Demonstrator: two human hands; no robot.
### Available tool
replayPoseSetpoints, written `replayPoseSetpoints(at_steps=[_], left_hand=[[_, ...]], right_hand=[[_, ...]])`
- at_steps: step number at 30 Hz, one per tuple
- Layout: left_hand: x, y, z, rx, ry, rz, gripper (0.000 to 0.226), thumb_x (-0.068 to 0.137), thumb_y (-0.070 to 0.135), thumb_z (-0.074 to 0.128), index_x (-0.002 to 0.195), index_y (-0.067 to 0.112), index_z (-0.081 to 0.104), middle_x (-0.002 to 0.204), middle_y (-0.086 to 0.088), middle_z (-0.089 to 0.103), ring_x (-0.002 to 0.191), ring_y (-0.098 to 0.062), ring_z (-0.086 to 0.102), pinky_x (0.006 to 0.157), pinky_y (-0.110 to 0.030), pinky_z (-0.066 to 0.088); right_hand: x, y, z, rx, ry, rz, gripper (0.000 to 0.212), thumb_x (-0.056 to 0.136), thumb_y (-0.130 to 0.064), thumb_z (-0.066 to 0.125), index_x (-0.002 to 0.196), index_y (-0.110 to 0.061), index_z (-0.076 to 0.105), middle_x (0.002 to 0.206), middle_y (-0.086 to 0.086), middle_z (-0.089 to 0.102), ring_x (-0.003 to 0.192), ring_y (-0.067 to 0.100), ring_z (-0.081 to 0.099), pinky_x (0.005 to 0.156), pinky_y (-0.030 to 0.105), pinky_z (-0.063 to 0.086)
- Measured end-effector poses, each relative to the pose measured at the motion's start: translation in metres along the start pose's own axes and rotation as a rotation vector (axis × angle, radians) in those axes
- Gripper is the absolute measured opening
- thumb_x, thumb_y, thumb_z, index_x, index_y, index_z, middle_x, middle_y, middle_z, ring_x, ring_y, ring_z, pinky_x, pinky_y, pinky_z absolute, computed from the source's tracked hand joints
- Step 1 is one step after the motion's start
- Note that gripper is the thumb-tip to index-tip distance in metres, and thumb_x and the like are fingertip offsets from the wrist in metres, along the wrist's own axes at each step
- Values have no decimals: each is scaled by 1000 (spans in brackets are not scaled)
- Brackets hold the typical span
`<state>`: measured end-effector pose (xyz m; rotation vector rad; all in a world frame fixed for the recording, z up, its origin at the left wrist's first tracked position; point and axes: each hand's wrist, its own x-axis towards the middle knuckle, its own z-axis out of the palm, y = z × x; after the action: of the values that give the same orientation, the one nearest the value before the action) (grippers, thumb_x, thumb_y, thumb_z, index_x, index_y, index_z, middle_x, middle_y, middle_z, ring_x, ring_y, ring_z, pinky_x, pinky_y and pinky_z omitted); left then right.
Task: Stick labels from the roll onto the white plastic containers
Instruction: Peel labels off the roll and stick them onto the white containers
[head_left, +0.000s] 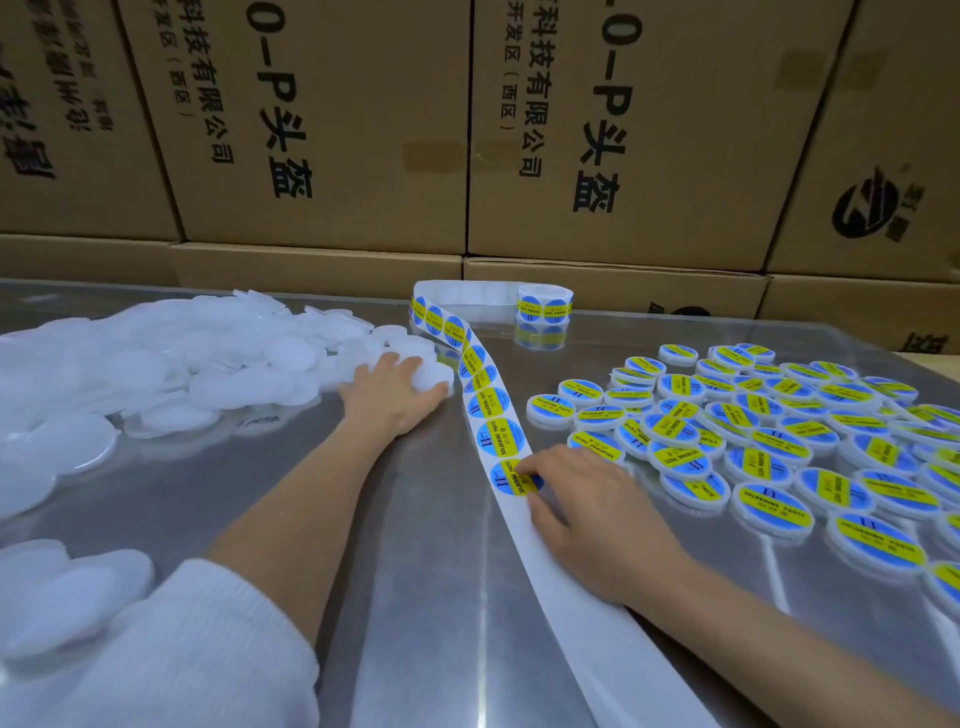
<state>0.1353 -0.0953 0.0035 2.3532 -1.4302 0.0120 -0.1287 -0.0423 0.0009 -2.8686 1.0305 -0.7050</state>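
Nearest my lens, a white sleeve (171, 639) covers the left forearm at the bottom left. Beyond it I see a heap of plain white containers (156, 364), round, flat and translucent, spread across the left of the shiny metal table (415, 597). My left hand (389, 389) reaches into that heap, fingers curled over one unlabelled container (434, 376) at its right edge. Just beside it, the backing strip (498, 441) runs from the label roll (545, 304) at the back toward me, carrying round blue-and-yellow labels. My right hand (587, 514) pinches the nearest label (511, 477) at its edge. Farther right lie the labelled containers (779, 441), overlapping. Cardboard boxes (623, 130) stand behind.
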Motion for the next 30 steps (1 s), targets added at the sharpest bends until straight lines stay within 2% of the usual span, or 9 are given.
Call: replayPoseSetpoints(at_steps=[8,13,19,24,27,30], left_hand=[[-28,0,-5,-61,67,116,56,87,52,52,136,27,45,143,-3,37,126,-32,41,101,-44,39],[-63,0,-10,-100,88,196,44,91,43,51,133,30,47,137,0,41,117,-23,51,90,-36,45],[-101,3,-13,-86,164,261,39,94,31,48,133,28,47,131,0,43,108,-27,54,82,-35,45],[-115,4,-18,-134,165,260,38,90,30,53,128,24,51,124,4,46,104,-23,55,82,-33,46],[-118,3,-25,-215,140,258,38,81,27,61,118,27,57,112,11,51,102,-14,54,83,-30,43],[-120,2,-32,-243,113,244,37,75,26,65,111,31,60,100,14,51,98,-12,53,82,-29,42]], right_hand=[[1,1,-1,2,-3,27,29,94,-29,43,122,-26,50,116,-7,55,110,15,47,91,29,35],[1,0,-3,37,-6,38,25,94,-28,45,117,-24,53,110,-6,57,106,16,49,88,28,35],[3,2,-3,142,8,120,24,94,-29,46,115,-26,56,107,-13,60,103,12,51,85,29,40],[3,3,-4,199,33,151,24,92,-27,50,114,-27,58,102,-17,65,102,11,53,84,28,42],[3,3,-4,236,48,169,22,90,-26,52,111,-28,61,94,-18,66,99,10,55,84,29,43],[2,5,-5,285,65,214,22,91,-28,52,108,-31,65,91,-14,70,94,9,60,82,31,46]])
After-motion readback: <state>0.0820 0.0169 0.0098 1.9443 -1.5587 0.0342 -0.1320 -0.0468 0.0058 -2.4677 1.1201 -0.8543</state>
